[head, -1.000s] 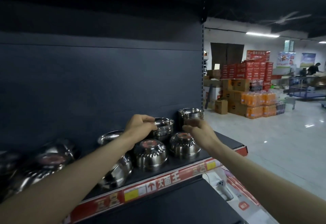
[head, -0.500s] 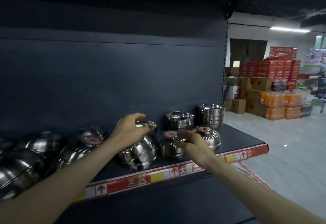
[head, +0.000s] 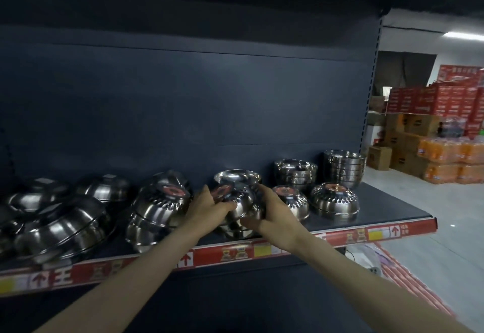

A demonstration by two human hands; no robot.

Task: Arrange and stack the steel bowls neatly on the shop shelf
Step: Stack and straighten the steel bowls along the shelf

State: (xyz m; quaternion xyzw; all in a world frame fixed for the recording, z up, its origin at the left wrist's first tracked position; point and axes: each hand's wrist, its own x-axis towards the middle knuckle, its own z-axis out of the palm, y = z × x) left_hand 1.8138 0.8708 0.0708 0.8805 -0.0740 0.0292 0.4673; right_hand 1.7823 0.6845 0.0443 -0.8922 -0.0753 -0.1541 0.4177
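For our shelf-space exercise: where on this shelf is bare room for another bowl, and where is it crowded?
Free: the shelf at right, between the rightmost upturned bowl and the price strip. Crowded: the left, where large bowls overlap, and the middle, where left hand and right hand grip the held bowl.

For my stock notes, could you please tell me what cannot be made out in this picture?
Head view only:
1. Stack under the upside-down steel bowl: covered by the left hand and right hand, count unclear.
2. Far-left bowls: dark, overlapping, cut by the left edge.
3. Price strip text: blurred, too small.
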